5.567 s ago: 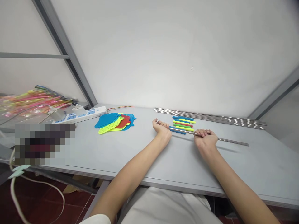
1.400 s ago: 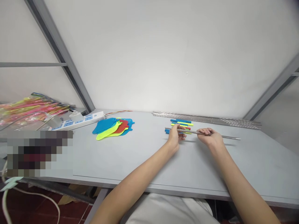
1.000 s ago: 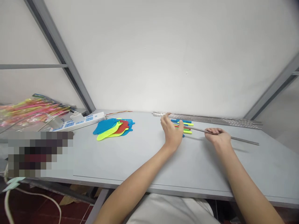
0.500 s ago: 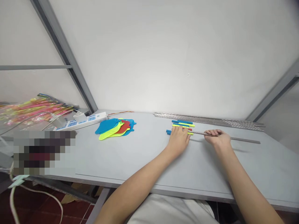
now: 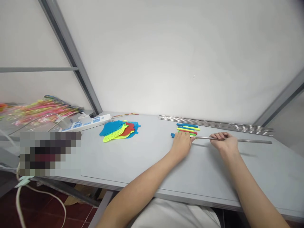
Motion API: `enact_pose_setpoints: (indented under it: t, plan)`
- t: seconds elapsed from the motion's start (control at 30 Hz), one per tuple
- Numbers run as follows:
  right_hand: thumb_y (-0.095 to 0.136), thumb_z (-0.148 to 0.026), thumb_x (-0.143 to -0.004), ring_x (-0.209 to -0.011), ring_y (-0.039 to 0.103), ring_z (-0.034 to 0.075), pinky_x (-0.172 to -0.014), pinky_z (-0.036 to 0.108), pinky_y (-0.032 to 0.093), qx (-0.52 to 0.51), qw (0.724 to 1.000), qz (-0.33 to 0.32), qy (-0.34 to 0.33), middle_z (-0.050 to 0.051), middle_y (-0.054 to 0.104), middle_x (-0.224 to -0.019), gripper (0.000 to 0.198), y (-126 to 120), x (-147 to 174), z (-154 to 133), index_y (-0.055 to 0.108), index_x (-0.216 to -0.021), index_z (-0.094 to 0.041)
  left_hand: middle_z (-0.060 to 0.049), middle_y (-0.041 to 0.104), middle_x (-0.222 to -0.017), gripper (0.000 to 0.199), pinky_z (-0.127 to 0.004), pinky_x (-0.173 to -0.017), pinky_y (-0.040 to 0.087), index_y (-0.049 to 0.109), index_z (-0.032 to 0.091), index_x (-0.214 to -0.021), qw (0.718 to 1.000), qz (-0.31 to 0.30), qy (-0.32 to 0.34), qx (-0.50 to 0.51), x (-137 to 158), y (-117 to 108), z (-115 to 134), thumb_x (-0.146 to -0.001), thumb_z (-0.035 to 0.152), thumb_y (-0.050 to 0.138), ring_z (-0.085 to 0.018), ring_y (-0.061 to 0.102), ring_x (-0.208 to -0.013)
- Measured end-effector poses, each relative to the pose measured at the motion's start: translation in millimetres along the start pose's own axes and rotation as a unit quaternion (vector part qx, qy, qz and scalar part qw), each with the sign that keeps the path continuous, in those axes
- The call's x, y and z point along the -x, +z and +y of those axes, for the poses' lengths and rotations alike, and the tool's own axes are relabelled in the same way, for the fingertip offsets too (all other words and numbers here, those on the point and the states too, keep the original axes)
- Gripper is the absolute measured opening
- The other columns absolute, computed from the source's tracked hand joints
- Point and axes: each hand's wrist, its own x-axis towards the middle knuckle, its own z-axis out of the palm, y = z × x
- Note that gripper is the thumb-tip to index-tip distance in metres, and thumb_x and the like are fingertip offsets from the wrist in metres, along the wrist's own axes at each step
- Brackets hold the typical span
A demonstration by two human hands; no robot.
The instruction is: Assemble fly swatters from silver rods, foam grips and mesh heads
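My left hand (image 5: 181, 145) is closed over a blue plastic handle (image 5: 173, 135), whose end pokes out on the left side of the fingers. From the other side of that hand runs a thin metal rod (image 5: 254, 141); the joint between rod and handle is hidden. My right hand (image 5: 223, 141) wraps round the rod, palm turned up. Just beyond my left fingers lie several loose handles, among them a red handle (image 5: 190, 132) and a yellow handle (image 5: 181, 129). Swatter heads in blue (image 5: 110, 128), yellow and red overlap in a pile to the left.
A bundle of metal rods (image 5: 213, 123) lies along the wall on the right. At the back left sits a white power strip (image 5: 99, 120) with plugs in it, near plastic-bagged colourful items (image 5: 47, 109). Metal frame posts stand at both sides. A blurred patch covers the table's left end.
My left hand has drawn slightly toward me from the loose handles, showing more of the red and green ones. The rod stays in my right hand. The view has shifted a little.
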Motion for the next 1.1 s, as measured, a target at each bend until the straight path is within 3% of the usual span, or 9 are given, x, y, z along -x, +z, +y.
enact_pose_setpoints:
  t: [0.1, 0.3, 0.43, 0.67, 0.77, 0.9, 1.1]
  plan:
    - [0.028, -0.010, -0.066, -0.028, 0.018, 0.006, -0.030, 0.018, 0.021, 0.014, 1.000, -0.018, -0.008, -0.008, 0.019, -0.037, 0.017, 2, 2, -1, 0.024, -0.051, -0.018, -0.005, 0.048, -0.058, 0.033, -0.034, -0.075, 0.030, 0.043, 0.019, -0.057, 0.999, -0.004, -0.012, 0.042, 2, 5, -2, -0.067, 0.051, 0.043, -0.023, 0.048, -0.072]
    - [0.033, -0.015, -0.072, -0.030, 0.017, 0.005, -0.030, 0.017, 0.019, 0.021, 0.998, -0.052, -0.030, -0.008, 0.020, -0.038, 0.021, 6, 8, -3, 0.029, -0.052, -0.017, -0.001, 0.042, -0.046, 0.038, -0.027, -0.059, 0.033, 0.042, 0.021, -0.054, 1.000, -0.022, 0.004, -0.005, 9, 16, -3, -0.068, 0.055, 0.037, -0.019, 0.047, -0.054]
    - [0.036, -0.017, -0.074, -0.032, 0.019, 0.005, -0.031, 0.017, 0.021, 0.034, 0.989, -0.142, -0.016, -0.008, 0.021, -0.040, 0.022, 8, 11, -2, 0.030, -0.053, -0.017, 0.000, 0.043, -0.046, 0.038, -0.026, -0.057, 0.031, 0.044, 0.021, -0.056, 1.000, -0.012, -0.019, -0.013, 10, 16, 1, -0.066, 0.057, 0.038, -0.017, 0.047, -0.051]
    - [0.039, -0.021, -0.076, -0.033, 0.016, 0.004, -0.031, 0.016, 0.020, 0.050, 0.965, -0.244, -0.078, -0.008, 0.015, -0.042, 0.022, 17, 29, 4, 0.032, -0.055, -0.017, 0.001, 0.045, -0.048, 0.038, -0.024, -0.057, 0.028, 0.048, 0.021, -0.057, 0.995, 0.024, -0.066, 0.067, 10, 5, 13, -0.065, 0.057, 0.041, -0.017, 0.047, -0.053]
    - [0.040, -0.024, -0.076, -0.033, 0.014, 0.005, -0.031, 0.017, 0.018, 0.062, 0.954, -0.274, -0.103, -0.008, 0.011, -0.042, 0.025, 24, 41, 8, 0.030, -0.054, -0.017, 0.001, 0.044, -0.046, 0.041, -0.023, -0.054, 0.026, 0.047, 0.020, -0.053, 0.995, 0.019, -0.085, 0.049, 7, -2, 19, -0.063, 0.060, 0.040, -0.016, 0.047, -0.054]
    - [0.041, -0.027, -0.076, -0.032, 0.013, 0.005, -0.031, 0.018, 0.016, 0.070, 0.949, -0.280, -0.125, -0.008, 0.009, -0.041, 0.029, 28, 48, 9, 0.027, -0.053, -0.017, 0.000, 0.040, -0.040, 0.053, -0.022, -0.050, 0.023, 0.043, 0.018, -0.043, 0.994, -0.043, -0.104, -0.011, 6, -9, 25, -0.060, 0.068, 0.033, -0.014, 0.045, -0.051]
    - [0.039, -0.026, -0.077, -0.032, 0.010, 0.005, -0.031, 0.018, 0.013, 0.060, 0.948, -0.294, -0.104, -0.008, 0.009, -0.040, 0.030, 28, 44, 8, 0.026, -0.052, -0.017, -0.002, 0.053, -0.051, 0.064, -0.023, -0.050, 0.026, 0.051, 0.017, -0.052, 0.984, -0.074, -0.118, -0.110, 5, -15, 33, -0.062, 0.071, 0.018, -0.014, 0.050, -0.055]
